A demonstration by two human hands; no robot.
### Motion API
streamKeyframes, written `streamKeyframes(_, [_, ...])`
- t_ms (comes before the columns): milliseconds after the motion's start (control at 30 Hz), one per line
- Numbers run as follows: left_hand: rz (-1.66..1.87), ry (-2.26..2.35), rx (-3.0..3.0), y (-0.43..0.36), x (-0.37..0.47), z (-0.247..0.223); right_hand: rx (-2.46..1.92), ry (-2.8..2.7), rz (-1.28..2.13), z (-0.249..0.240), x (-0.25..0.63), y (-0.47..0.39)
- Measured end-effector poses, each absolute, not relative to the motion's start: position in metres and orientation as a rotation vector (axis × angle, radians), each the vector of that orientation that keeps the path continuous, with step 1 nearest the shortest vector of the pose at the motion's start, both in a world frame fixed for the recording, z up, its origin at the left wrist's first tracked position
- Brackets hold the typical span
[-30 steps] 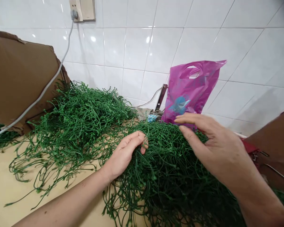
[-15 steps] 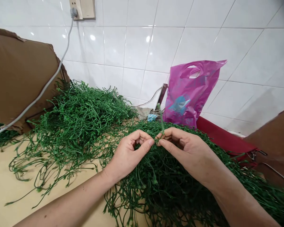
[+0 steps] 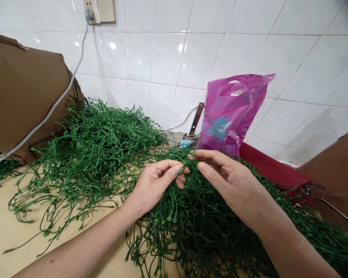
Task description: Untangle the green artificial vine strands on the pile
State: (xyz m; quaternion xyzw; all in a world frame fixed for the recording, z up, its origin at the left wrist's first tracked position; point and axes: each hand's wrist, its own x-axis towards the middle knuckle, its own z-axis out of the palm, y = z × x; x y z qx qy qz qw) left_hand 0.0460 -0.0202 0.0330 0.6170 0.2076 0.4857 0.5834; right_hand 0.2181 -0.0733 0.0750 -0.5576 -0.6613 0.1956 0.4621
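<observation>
Many loose stems (image 3: 107,139) seemingly remaining, finished count unclear, with left hand (image 3: 153,185) pinching some, right hand (image 3: 237,185) half-parted, apparently empty.

Workroom, tiled wall (image 3: 168,54), heaped green stems (image 3: 110,133)

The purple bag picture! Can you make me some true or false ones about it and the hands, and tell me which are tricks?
1. The left hand pinches a green stem. True.
2. The plug hangs loose. False: the gray plug is in the wall socket.
3. The right hand has its thumb tip and forefinger tip apart. True.
4. The purple bag is left of the red item. True.
5. The wall is bare wood. False: it has white tiles.
</observation>
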Motion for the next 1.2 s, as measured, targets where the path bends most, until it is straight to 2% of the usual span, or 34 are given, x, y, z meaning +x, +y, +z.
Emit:
streamKeyframes(167, [1.068, 0.401, 1.460, -0.023, 0.046, 0.030, -1.245, -1.657, 0.715, 0.073, 0.212, -0.074])
streamKeyframes(300, [1.041, 0.391, 1.459, -0.020, 0.044, 0.029, -1.264, -1.672, 0.610, 0.072, 0.217, -0.071])
streamKeyframes(600, [1.018, 0.379, 1.518, -0.015, 0.042, 0.030, -1.419, -1.799, 0.025, 0.074, 0.226, -0.069])
streamKeyframes(833, [1.100, 0.413, 1.384, -0.007, 0.042, 0.023, -1.735, -1.662, -0.298, 0.085, 0.302, -0.063])
streamKeyframes(900, [1.116, 0.448, 1.346, -0.006, 0.042, 0.023, -1.798, -1.678, -0.490, 0.088, 0.317, -0.063])
streamKeyframes(967, [1.109, 0.477, 1.345, -0.007, 0.042, 0.025, -1.757, -1.671, -0.755, 0.090, 0.315, -0.066])
streamKeyframes(1033, [1.084, 0.473, 1.360, -0.009, 0.042, 0.027, -1.633, -1.684, -0.868, 0.092, 0.297, -0.071])
streamKeyframes(1100, [1.041, 0.435, 1.370, -0.011, 0.041, 0.029, -1.504, -1.753, -0.679, 0.093, 0.271, -0.077])
streamKeyframes(1200, [0.981, 0.405, 1.397, -0.015, 0.042, 0.032, -1.444, -1.812, -0.196, 0.088, 0.237, -0.082])
